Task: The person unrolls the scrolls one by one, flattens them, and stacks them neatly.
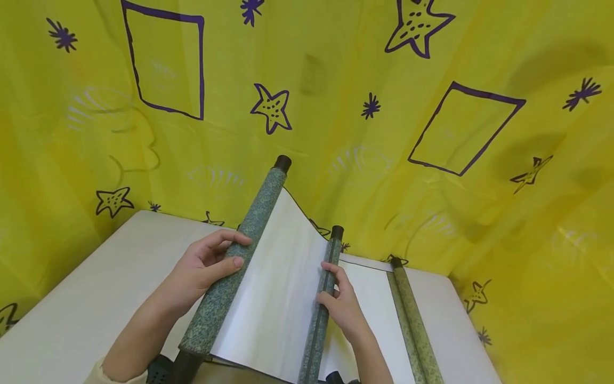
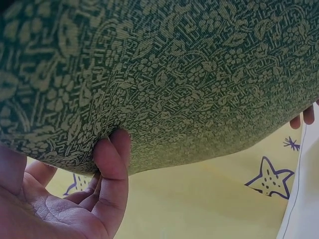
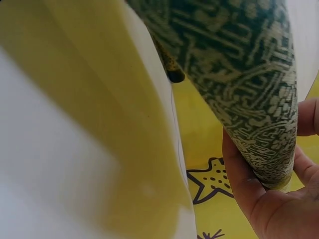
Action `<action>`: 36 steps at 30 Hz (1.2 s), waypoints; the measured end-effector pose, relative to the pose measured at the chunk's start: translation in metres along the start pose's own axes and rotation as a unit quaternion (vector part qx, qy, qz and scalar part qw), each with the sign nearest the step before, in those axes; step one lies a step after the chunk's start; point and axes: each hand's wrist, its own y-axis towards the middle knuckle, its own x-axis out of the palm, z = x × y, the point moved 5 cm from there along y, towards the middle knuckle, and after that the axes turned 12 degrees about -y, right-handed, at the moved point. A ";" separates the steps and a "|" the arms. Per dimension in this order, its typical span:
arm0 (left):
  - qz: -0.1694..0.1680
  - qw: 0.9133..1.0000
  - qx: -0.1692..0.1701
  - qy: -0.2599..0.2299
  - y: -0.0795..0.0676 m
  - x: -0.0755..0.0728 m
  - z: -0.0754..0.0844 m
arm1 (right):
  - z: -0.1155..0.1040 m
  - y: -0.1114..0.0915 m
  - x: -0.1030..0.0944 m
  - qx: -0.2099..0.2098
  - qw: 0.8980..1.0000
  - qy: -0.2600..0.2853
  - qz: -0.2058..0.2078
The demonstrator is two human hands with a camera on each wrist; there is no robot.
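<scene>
My L hand (image 1: pixel 199 268) grips thick green roll (image 1: pixel 259 210), R hand (image 1: pixel 343 304) pinches slim roll (image 1: pixel 314 336); uneven pull cd crease white sheet (image 1: pixel 278 277) btwn.

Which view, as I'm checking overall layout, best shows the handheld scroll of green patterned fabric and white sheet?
Head view: left roll, right roll (cut off below) and white sheet between show together. Left wrist: only close-up patterned fabric; right wrist: part of the right roll.

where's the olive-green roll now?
Head view, lower right: the olive-green roll lies on the white table, right of the right hand, along the edge of a white sheet.
</scene>
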 end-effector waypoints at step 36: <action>0.030 1.000 -0.001 -0.001 -0.003 -0.009 0.006 | -0.001 -0.002 -0.006 -0.004 1.000 0.010 0.003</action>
